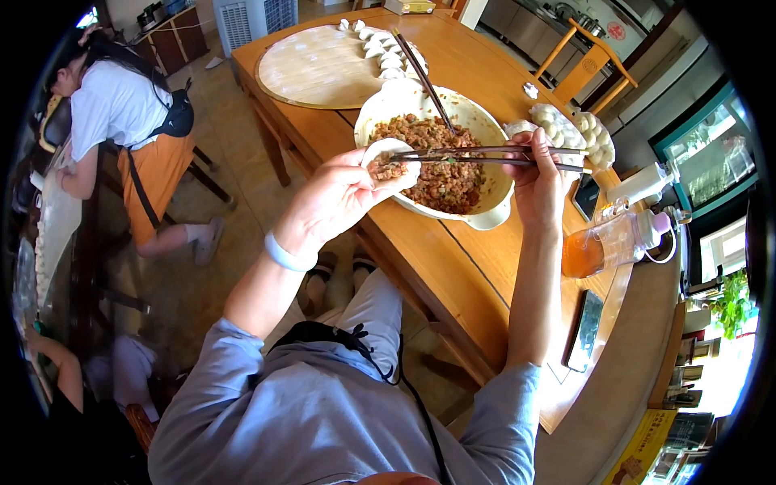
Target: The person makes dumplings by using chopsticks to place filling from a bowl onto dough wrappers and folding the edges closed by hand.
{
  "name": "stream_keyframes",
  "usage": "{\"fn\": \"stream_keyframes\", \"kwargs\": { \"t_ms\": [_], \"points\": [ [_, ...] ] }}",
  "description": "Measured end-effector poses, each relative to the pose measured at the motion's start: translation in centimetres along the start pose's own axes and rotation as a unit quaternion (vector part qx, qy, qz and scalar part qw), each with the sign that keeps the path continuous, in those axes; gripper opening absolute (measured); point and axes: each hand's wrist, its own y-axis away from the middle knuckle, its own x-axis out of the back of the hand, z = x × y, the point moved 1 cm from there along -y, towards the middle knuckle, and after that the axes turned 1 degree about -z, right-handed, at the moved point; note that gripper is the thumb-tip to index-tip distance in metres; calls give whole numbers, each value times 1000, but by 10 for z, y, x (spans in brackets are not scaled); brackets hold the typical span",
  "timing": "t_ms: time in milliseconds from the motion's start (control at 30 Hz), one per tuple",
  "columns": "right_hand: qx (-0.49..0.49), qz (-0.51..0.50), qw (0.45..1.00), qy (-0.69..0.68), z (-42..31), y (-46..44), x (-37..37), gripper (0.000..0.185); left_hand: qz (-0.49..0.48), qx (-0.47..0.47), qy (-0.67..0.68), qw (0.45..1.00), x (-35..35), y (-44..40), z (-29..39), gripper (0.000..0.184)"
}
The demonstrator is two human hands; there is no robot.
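My left hand (pixel 338 192) holds a round dumpling wrapper (pixel 402 179) with a lump of meat filling (pixel 386 166) on it. In my right hand (pixel 537 182) is a pair of chopsticks (pixel 477 155), their tips at the filling in the wrapper. Both hands are above the near side of a large white bowl (pixel 490 212) of minced filling (pixel 443 184). A second pair of chopsticks (pixel 424 78) leans in the bowl against its far rim.
Behind the bowl lies a round floured board (pixel 319 69) with several folded dumplings (pixel 386 50). Bagged dumplings (pixel 558 129), a drink bottle (pixel 608 242) and a phone (pixel 584 330) are along the table's right side. At left, a person (pixel 129 113) bends over another table.
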Motion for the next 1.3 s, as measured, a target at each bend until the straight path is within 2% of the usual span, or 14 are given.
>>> {"fn": "stream_keyframes", "kwargs": {
  "t_ms": [100, 267, 333, 433, 533, 733, 900, 1133, 1300],
  "points": [
    [-17, -2, 1000, 5, 4, 0, 0, 23, 9, -3, 0, 1000, -3, 1, 0, 56],
    [25, 4, 1000, -19, -12, -5, 20, 25, 28, -13, -37, 999, 3, 4, 7, 58],
    [33, 16, 998, 44, -16, -6, 28, 27, 61, -28, -46, 997, 3, 6, 12, 58],
    [24, -29, 983, 181, -13, -3, 24, 25, 51, -43, -32, 997, 6, 7, 17, 59],
    [24, -62, 975, 214, -15, 1, 11, 29, 48, -46, -29, 997, 9, 6, 20, 59],
    [22, -47, 978, 204, -14, 2, 14, 26, 59, -47, -28, 997, 9, 9, 22, 56],
    [24, -43, 971, 233, -6, -1, 14, 30, 43, -50, -13, 998, 6, 10, 21, 52],
    [-9, 8, 990, 138, 8, -9, 29, 31, 48, -47, -16, 998, 9, 10, 20, 51],
    [-6, 17, 993, 118, 8, -12, 38, 30, 49, -40, -14, 998, 14, 10, 21, 52]
  ]
}}
